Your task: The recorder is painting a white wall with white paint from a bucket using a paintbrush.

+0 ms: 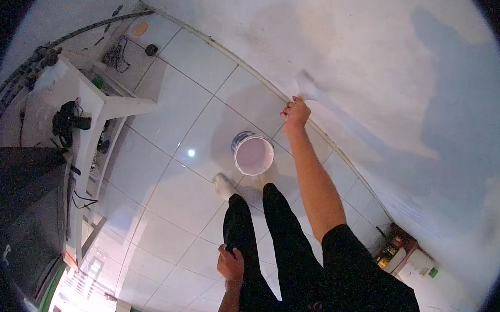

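My right hand grips the handle of a wide paintbrush. The brush's pale head lies against the white wall, low down near the floor edge. On the floor just left of that forearm stands a paint bucket, its open top showing pale, pinkish-looking paint. Its outer side is dark blue and white. My left hand rests against my left leg in black trousers, fingers curled, with no object visible in it.
White floor tiles run up to the wall. A white shelf unit at left carries a black camera-like device. Cables run along the far-left wall. A box of small items sits by the wall at lower right.
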Motion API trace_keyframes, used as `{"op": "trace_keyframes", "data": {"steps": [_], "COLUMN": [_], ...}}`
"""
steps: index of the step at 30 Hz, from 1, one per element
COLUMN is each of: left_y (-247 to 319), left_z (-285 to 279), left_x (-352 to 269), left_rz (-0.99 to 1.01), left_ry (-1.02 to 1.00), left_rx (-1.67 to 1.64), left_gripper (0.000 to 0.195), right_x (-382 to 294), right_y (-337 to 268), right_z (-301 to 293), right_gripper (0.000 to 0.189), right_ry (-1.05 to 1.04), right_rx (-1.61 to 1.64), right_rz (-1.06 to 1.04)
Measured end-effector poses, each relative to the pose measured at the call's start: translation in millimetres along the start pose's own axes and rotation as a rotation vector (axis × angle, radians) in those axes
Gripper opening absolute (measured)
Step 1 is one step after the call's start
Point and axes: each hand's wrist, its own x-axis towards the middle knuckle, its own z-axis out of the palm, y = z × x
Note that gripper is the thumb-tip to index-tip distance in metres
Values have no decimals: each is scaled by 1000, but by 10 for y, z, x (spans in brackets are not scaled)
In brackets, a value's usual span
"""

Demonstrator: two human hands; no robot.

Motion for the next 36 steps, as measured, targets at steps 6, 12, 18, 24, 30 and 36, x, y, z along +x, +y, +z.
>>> {"op": "trace_keyframes", "data": {"steps": [6, 12, 18, 24, 30, 36], "left_y": [17, 2, 91, 40, 68, 32], "left_z": [-66, -182, -96, -81, -45, -58], "left_x": [-18, 24, 17, -7, -45, -60], "left_rz": [61, 33, 121, 155, 93, 14], "left_ry": [36, 10, 65, 74, 31, -27], "left_rx": [11, 0, 15, 49, 63, 56], "left_gripper": [32, 32, 30, 30, 28, 31], "right_x": [129, -1170, -2201, -1395, -325, 119], "right_y": [-753, -1822, -2665, -2242, -608, -165], "right_z": [-58, 142, 232, 247, -12, -180], "right_gripper": [7, 15, 23, 15, 22, 18], "right_ry": [-250, -131, -255, -112, -89, -76], "right_rx": [71, -48, 57, 65, 15, -216], "right_rz": [270, -32, -466, -706, -381, 251]}}
